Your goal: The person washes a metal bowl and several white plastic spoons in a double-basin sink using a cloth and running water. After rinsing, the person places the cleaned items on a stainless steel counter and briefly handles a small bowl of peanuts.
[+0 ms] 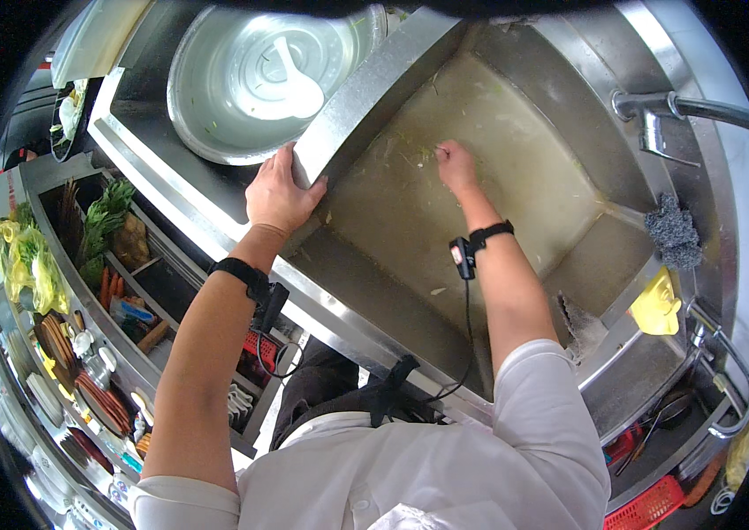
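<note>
My left hand grips the near end of the steel sink divider, fingers on one side and thumb on the other. In the large steel sink, murky brownish water covers the bottom. My right hand is low in this sink, at the water, with its fingers curled in. Whether anything small is pinched there cannot be made out. Thin green plant scraps float by its fingertips. Left of the divider, a large metal basin holds clear water and a white ladle.
A faucet reaches over the sink's right side. A grey scouring pad and a yellow cloth lie on the right rim. Vegetables such as leafy greens fill a compartmented counter at left. A red basket stands at lower right.
</note>
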`<state>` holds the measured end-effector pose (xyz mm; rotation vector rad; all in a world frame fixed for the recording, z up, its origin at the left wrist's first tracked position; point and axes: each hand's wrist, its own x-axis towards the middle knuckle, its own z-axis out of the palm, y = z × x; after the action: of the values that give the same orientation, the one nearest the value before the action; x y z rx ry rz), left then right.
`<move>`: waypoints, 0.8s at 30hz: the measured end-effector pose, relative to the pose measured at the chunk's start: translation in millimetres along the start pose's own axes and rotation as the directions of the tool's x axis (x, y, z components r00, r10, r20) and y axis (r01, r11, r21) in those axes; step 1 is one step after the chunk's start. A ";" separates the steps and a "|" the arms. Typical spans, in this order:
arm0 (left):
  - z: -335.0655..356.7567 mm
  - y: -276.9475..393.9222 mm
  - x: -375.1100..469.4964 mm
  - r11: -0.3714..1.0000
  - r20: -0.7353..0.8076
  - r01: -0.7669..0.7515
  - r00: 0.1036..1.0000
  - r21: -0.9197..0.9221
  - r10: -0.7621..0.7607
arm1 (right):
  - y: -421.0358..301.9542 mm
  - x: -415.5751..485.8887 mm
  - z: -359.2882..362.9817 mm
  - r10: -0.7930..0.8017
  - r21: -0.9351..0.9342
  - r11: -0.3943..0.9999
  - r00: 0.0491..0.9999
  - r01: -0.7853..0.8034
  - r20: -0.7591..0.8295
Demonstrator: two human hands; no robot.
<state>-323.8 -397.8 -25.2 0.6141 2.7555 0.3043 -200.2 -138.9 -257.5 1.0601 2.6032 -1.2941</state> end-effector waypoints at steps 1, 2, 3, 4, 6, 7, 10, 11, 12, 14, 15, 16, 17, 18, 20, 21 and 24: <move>0.5 -0.7 0.3 1.000 -0.001 0.000 1.000 0.002 0.000 | -8.0 10.6 15.1 -0.068 0.025 0.997 0.997 0.068 -0.029; 1.4 -1.5 0.6 1.000 0.001 0.002 1.000 0.002 -0.002 | -14.1 16.3 27.8 -0.063 0.028 0.998 0.998 0.064 -0.031; 2.4 -2.4 0.8 1.000 0.011 0.010 1.000 0.006 -0.010 | -20.6 18.6 39.3 -0.048 0.242 0.969 0.999 0.042 0.017; 3.4 -3.2 1.1 1.000 0.022 0.017 1.000 0.010 -0.017 | -29.5 19.5 51.0 0.023 0.419 0.906 0.994 -0.066 0.106; 5.5 -4.7 0.7 0.999 -0.058 -0.045 0.997 0.011 0.046 | -49.2 13.2 67.9 0.087 0.637 0.731 0.960 -0.243 0.267; 6.2 -5.1 0.7 0.997 -0.101 -0.075 0.992 0.012 0.076 | -60.1 7.3 73.9 0.087 0.695 0.652 0.941 -0.302 0.327; 6.4 -5.6 -0.3 0.997 -0.104 -0.078 0.992 -0.004 0.078 | -71.9 -21.7 66.5 -0.006 0.676 0.644 0.882 -0.358 0.472; 6.2 -5.2 -0.5 0.997 -0.100 -0.075 0.992 -0.001 0.075 | -72.3 -28.1 60.7 -0.092 0.677 0.659 0.858 -0.328 0.505; 5.6 -4.8 -0.9 0.997 -0.106 -0.078 0.991 0.001 0.078 | -69.3 -33.6 53.4 -0.014 0.465 0.838 0.840 -0.286 0.542; 4.0 -3.5 -1.2 0.997 -0.108 -0.079 0.991 0.001 0.079 | -45.7 -57.8 32.1 -0.061 0.483 0.864 0.923 -0.141 0.379; 3.0 -2.9 -1.2 0.997 -0.102 -0.077 0.992 0.000 0.076 | -28.6 -68.3 19.1 -0.157 0.510 0.860 0.950 -0.003 0.270; 2.1 -2.2 -1.0 0.997 -0.098 -0.073 0.993 -0.001 0.072 | -8.0 -73.2 2.9 -0.076 0.370 0.929 0.974 -0.009 0.214; 1.1 -1.6 -0.9 0.999 -0.062 -0.047 0.997 -0.002 0.047 | 13.7 -78.6 -12.7 -0.074 0.248 0.968 0.988 0.039 0.132; 0.3 -1.2 -0.6 1.000 -0.026 -0.022 0.999 -0.001 0.022 | 34.8 -81.7 -26.9 0.005 0.153 0.988 0.994 -0.022 0.110; -0.6 -0.4 -0.2 1.000 0.007 0.003 1.000 0.000 -0.003 | 69.0 -85.3 -43.6 0.115 0.006 0.993 0.991 -0.116 0.067; -0.7 -0.1 0.0 1.000 0.002 0.004 1.000 -0.001 -0.004 | 81.7 -86.2 -47.5 0.148 -0.045 0.988 0.988 -0.146 0.054; -0.6 -0.8 -0.7 1.000 -0.003 -0.003 1.000 0.019 0.003 | 99.5 -85.9 -41.8 0.135 -0.202 0.969 0.990 -0.139 -0.032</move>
<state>-323.6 -398.9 -24.7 0.6229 2.7639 0.2799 -64.9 -115.3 -270.8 1.1936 2.5544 -0.9691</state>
